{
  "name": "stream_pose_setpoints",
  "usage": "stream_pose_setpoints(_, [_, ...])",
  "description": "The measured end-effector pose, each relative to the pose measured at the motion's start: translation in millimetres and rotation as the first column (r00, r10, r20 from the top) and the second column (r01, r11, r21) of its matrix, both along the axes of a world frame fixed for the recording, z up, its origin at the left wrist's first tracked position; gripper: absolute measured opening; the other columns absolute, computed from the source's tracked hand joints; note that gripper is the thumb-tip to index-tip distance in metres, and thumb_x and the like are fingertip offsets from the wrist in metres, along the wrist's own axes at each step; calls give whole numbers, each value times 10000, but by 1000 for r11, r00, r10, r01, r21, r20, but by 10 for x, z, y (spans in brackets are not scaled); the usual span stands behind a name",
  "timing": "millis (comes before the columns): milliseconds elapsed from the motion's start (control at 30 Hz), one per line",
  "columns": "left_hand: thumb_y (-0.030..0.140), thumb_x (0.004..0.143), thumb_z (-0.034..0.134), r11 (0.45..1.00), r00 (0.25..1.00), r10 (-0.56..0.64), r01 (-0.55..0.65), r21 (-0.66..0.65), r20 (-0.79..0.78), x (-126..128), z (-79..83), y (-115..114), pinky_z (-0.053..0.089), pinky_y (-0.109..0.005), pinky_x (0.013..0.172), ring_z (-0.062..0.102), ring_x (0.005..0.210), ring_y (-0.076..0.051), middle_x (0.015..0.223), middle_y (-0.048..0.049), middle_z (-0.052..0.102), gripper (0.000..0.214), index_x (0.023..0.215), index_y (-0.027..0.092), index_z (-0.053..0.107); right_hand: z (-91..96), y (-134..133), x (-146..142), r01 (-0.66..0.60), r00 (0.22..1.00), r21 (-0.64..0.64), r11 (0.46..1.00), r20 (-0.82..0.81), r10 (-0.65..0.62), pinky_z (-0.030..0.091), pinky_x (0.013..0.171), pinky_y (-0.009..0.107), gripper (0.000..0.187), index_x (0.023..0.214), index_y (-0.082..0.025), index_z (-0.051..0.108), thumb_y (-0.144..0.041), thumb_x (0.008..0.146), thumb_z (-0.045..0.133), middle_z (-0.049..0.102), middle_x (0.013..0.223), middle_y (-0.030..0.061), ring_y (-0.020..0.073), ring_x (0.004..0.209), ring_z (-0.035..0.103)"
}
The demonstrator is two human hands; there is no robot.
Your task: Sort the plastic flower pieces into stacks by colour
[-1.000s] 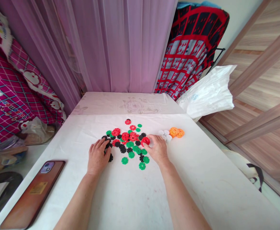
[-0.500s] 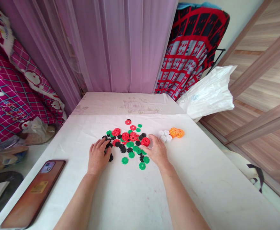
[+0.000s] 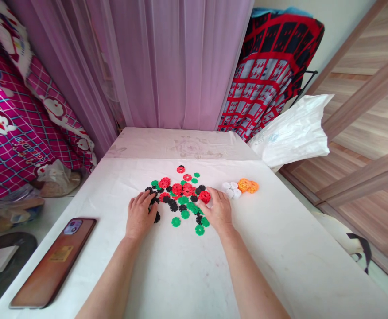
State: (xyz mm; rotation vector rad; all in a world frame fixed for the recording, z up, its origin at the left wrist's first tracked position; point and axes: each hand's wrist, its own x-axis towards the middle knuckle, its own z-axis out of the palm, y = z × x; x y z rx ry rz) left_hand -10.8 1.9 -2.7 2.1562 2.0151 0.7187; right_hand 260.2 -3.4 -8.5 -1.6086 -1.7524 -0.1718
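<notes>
Head view: my left hand [image 3: 141, 215] is lying palm down, fingers loosely spread over black discs [image 3: 173, 206] at the left of a heap [image 3: 188, 190]. My right hand [image 3: 218, 210] is curving thumb and fingers around a red disc [image 3: 204, 197] at the heap's right; the fingertips are too small here to tell whether they're pinching it. The heap is sitting between the table's [image 3: 180, 274] left and right edges, short of the far edge, with green discs [image 3: 185, 214] lying on its near side. White discs [image 3: 237, 193] and orange discs [image 3: 243, 185] are resting toward the right edge. As I judge it, an outward sweep of my right knuckles could be knocking the white ones; because discs are overlapping, dragging one could be pulling neighbours along. A phone [image 3: 54, 263] is lying by the left edge, well apart.
</notes>
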Motion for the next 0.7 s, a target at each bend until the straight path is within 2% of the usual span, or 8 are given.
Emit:
stream_pose_setpoints(100, [330, 923, 452, 1000, 1000, -3, 3, 2, 5, -1, -6, 3, 328, -530, 1137, 494, 1343, -304, 1412, -91, 590, 394, 1237, 219, 663, 148, -20, -163, -90, 991, 4, 996, 97, 89, 402, 1004, 450, 327, 1174, -217, 657, -319, 868, 606, 671, 1242, 104, 298, 1192, 540])
stream_pose_setpoints(200, [308, 923, 452, 1000, 1000, -6, 6, 13, 12, -4, -15, 5, 338, -530, 1131, 498, 1339, -302, 1414, -93, 589, 387, 1233, 211, 663, 210, -70, -433, -184, 960, -101, 978, 196, 201, 371, 1048, 472, 317, 1206, -232, 659, -301, 909, 573, 627, 1347, 81, 303, 1301, 467])
stream_pose_setpoints(300, [299, 922, 458, 1000, 1000, -2, 1, 28, 23, -4, -15, 2, 342, -530, 1130, 506, 1330, -299, 1411, -96, 591, 384, 1239, 211, 656, 164, -149, -711, -240, 931, -223, 945, 225, 289, 419, 1016, 458, 347, 1254, -211, 642, -283, 927, 552, 598, 1387, 97, 295, 1276, 502])
stream_pose_setpoints(367, [302, 922, 465, 999, 1000, -4, 3, 36, 28, 0, -10, 0, 344, -523, 1130, 514, 1323, -294, 1402, -100, 598, 379, 1238, 213, 655, 114, -210, -851, -256, 926, -259, 931, 210, 313, 446, 996, 447, 335, 1240, -200, 650, -271, 930, 545, 610, 1367, 107, 291, 1251, 525])
stream_pose_setpoints(467, [291, 921, 466, 999, 999, -2, 0, 50, 39, 7, -4, 2, 357, -501, 1124, 528, 1310, -282, 1382, -104, 612, 370, 1228, 214, 657, 86, -274, -969, -324, 914, -252, 912, 164, 370, 458, 995, 426, 296, 1196, -196, 667, -255, 943, 525, 645, 1309, 101, 270, 1220, 545])
stream_pose_setpoints(567, [279, 924, 454, 998, 998, 0, -4, 60, 61, 7, -9, 9, 368, -493, 1117, 539, 1298, -276, 1378, -107, 615, 368, 1222, 210, 658, 142, -227, -987, -414, 887, -229, 881, 115, 447, 459, 986, 375, 272, 1152, -197, 676, -216, 958, 486, 682, 1232, 80, 223, 1134, 588])
stream_pose_setpoints(633, [282, 927, 449, 998, 997, -2, -3, 61, 76, 4, -18, 14, 365, -501, 1119, 538, 1300, -278, 1381, -105, 613, 369, 1223, 210, 658, 215, -106, -958, -394, 900, -230, 890, 98, 424, 447, 982, 364, 257, 1113, -208, 685, -192, 952, 484, 696, 1195, 67, 213, 1092, 597])
stream_pose_setpoints(700, [290, 929, 451, 998, 996, 5, -10, 56, 86, 3, -26, 17, 357, -516, 1124, 532, 1306, -286, 1390, -100, 608, 371, 1226, 214, 660, 299, 67, -912, -283, 941, -266, 921, 109, 321, 436, 964, 382, 226, 1081, -216, 690, -199, 934, 519, 699, 1180, 65, 236, 1100, 581])
